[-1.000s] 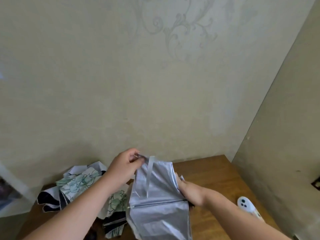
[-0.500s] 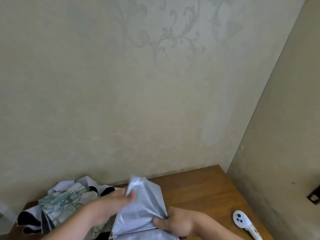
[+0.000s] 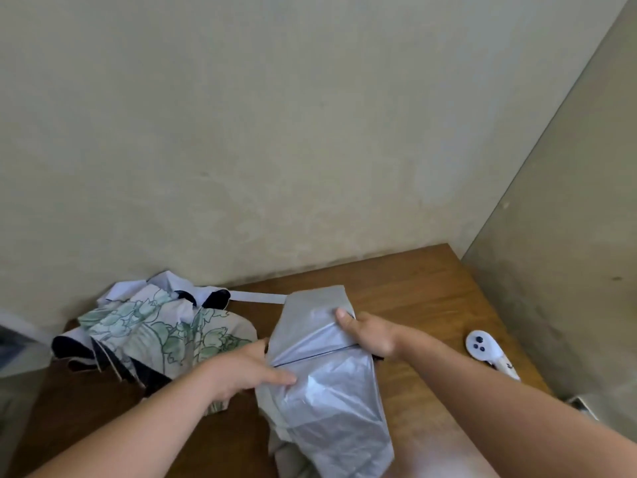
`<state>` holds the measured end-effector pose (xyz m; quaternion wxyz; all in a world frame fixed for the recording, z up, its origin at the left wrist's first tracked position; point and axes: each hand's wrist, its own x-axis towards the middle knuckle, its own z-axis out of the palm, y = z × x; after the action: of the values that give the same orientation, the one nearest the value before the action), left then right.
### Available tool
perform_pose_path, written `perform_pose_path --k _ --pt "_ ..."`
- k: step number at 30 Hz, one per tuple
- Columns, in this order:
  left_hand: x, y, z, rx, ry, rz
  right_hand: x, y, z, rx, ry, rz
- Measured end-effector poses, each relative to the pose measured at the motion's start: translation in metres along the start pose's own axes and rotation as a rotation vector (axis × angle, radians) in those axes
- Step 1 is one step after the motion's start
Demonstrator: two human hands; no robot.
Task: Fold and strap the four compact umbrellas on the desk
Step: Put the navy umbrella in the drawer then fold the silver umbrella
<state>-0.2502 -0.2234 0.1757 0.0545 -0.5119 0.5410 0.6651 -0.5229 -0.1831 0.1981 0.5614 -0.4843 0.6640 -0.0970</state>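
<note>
A silver-grey compact umbrella [image 3: 327, 384] lies on the wooden desk [image 3: 413, 281], its canopy loose and creased, a dark rib running across its middle. My left hand [image 3: 248, 370] grips the canopy's left edge, thumb on top of the fabric. My right hand [image 3: 368, 334] holds the right side, thumb pressed on the cloth and fingers wrapped behind it. A second umbrella [image 3: 151, 332], white with green flower prints and dark edges, lies crumpled at the desk's left. Its white strap [image 3: 258, 297] stretches along the back edge.
A white handheld controller [image 3: 489, 353] with dark buttons rests at the desk's right edge. Beige walls close in behind and on the right, forming a corner. A pale object [image 3: 13, 343] is partly visible at far left.
Both hands and the silver umbrella have come down from mid-air onto the desk. My left hand left the top corner and now grips the left edge. The camera tilted downward.
</note>
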Motion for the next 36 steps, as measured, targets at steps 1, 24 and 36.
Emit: perform_pose_path --k 1,24,36 --pt "0.005 0.006 0.0 0.046 0.037 0.023 0.003 -0.006 -0.007 -0.061 0.031 -0.02" --pt "0.116 -0.034 0.045 0.204 0.468 0.251 0.119 0.137 0.016 -0.474 0.214 -0.154" --pt "0.059 -0.077 0.095 0.287 0.468 0.223 0.037 0.193 0.075 -0.436 0.434 -0.458"
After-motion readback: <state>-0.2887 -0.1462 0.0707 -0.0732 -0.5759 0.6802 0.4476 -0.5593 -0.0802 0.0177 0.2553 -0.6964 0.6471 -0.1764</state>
